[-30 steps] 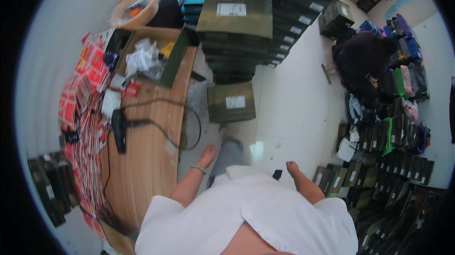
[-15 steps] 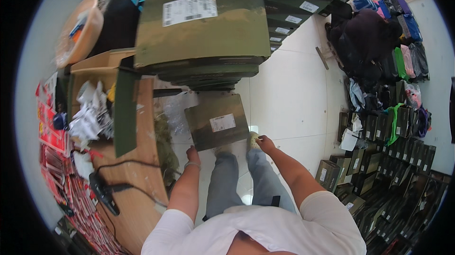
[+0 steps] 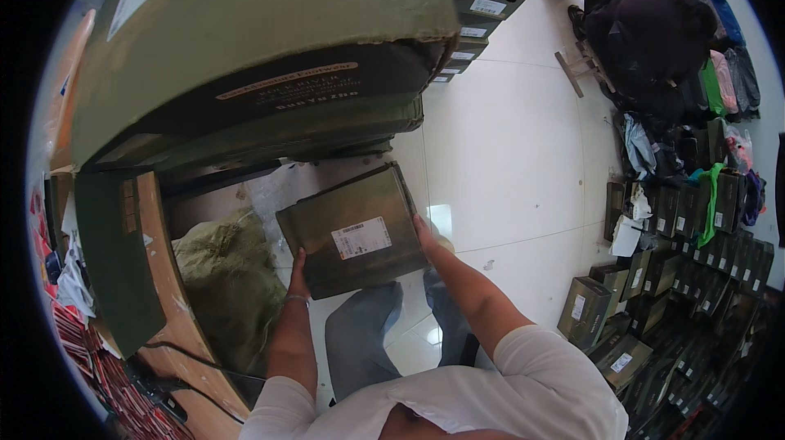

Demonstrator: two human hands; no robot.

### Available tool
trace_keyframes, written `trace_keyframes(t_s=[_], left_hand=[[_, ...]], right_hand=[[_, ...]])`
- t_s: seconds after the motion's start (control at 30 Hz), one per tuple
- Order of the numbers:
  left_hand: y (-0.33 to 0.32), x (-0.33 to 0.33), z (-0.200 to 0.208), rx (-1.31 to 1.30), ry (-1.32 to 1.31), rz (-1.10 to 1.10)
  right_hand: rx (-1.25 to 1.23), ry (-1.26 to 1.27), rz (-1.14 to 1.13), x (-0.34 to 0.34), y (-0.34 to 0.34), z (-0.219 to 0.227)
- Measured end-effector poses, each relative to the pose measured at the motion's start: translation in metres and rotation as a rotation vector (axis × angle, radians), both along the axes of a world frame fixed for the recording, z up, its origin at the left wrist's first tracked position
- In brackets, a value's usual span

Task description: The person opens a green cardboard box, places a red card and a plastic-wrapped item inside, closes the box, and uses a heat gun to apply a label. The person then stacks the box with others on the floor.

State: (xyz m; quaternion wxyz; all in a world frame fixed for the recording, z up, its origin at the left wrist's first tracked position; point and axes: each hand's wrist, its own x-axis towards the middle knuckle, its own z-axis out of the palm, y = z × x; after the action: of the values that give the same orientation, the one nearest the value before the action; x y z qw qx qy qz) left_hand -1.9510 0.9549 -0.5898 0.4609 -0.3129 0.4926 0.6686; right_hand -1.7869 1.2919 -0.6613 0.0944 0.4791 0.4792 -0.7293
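Observation:
A dark green shoe box (image 3: 347,207) with a white label is held between my two hands, tilted, in front of my legs. My left hand (image 3: 299,276) presses against its left side near the lower corner. On the opposite side my right hand (image 3: 424,234) lies along the right edge. The fingers beneath and behind the box are mostly hidden. Just beyond it rises a tall stack of larger-looking olive-green boxes (image 3: 270,27), the top one close to the camera.
On the left stands a wooden table (image 3: 176,276) with a cable and an upright green box flap (image 3: 123,252). A green woven sack (image 3: 229,276) lies beside it. Rows of shoe boxes (image 3: 593,301) fill the right side. A person in dark clothes (image 3: 654,39) is bent over at the far right.
My right hand has come from beside the box onto its right edge. The box has turned and come nearer. The tall stack now looms larger at the upper left.

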Motion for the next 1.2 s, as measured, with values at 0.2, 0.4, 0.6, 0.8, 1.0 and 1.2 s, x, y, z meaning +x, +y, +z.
trace_keyframes(t_s=[0.2, 0.4, 0.6, 0.8, 1.0, 1.2], left_hand=[[0.028, 0.042, 0.053, 0.008, -0.005, -0.116], [0.06, 0.109, 0.222, 0.056, 0.059, -0.099], [0.037, 0.161, 0.415, -0.028, 0.305, 0.031], [-0.058, 0.235, 0.544, 0.026, 0.617, 0.245], [-0.218, 0.338, 0.553, -0.055, 0.685, 0.545], [-0.339, 0.459, 0.563, -0.049, 0.479, 0.781]], right_hand=[[-0.477, 0.01, -0.08, 0.048, 0.019, 0.106], [-0.457, 0.08, -0.024, 0.09, 0.051, 0.321], [-0.533, 0.174, 0.121, 0.108, 0.056, 0.463], [-0.513, 0.246, 0.353, 0.085, -0.019, 0.597], [-0.662, 0.298, 0.575, 0.103, -0.171, 0.614], [-0.63, 0.134, 0.779, 0.144, -0.334, 0.609]])
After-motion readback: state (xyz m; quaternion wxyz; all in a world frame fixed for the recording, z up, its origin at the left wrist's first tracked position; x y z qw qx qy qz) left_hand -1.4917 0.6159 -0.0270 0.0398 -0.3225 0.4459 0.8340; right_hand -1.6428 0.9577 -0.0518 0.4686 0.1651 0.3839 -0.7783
